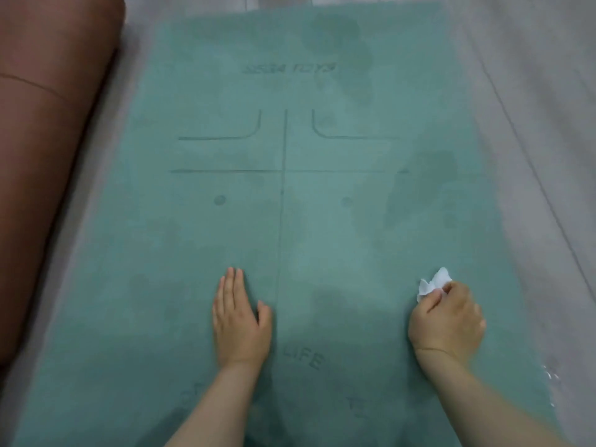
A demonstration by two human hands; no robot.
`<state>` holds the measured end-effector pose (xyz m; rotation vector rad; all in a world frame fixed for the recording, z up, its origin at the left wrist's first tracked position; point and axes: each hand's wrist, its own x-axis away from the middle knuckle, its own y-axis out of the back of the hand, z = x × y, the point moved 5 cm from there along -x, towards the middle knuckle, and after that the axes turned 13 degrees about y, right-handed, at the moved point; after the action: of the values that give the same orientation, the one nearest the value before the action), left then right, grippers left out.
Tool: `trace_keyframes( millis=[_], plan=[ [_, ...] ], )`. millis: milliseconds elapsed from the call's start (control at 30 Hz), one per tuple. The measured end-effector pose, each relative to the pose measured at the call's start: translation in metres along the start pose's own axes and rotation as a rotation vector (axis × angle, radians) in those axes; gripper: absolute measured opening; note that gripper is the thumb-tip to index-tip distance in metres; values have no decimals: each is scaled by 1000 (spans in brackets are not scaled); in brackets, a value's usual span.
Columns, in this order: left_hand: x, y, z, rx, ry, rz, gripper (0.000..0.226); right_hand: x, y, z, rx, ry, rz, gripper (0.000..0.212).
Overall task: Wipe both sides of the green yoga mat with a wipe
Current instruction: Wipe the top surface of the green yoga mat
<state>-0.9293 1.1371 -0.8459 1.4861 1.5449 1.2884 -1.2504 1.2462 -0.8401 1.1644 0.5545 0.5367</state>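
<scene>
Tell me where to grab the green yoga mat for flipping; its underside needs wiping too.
Judging by its pose, take the green yoga mat by its right long edge, from the right: it lies flat, bare floor there, while a brown sofa crowds the left.

Dim, even light; soft blur throughout; faint shadows; wide-angle bending at edges.

Green yoga mat [322, 221] lies flat, damp-patched; crumpled white wipe [432, 283] near its right edge.
</scene>
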Motion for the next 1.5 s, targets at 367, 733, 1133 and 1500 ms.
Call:
trace_keyframes(
  millis=[367,733,1133,1500],
  plan=[
    [46,-7,30,-125,186,-129,72,2,-5,3,-137,160,-22,34],
    [43,-6,33,-86,183,-214,72,-128,-92,238,-329,750,277,12],
    [44,-3,31,-63,189,-203,72,15,-42,216,-304,1932,654,22],
    [44,-4,31,-85,216,-180,72,-11,-44,219,-417,1494,554,18]
  ],
)
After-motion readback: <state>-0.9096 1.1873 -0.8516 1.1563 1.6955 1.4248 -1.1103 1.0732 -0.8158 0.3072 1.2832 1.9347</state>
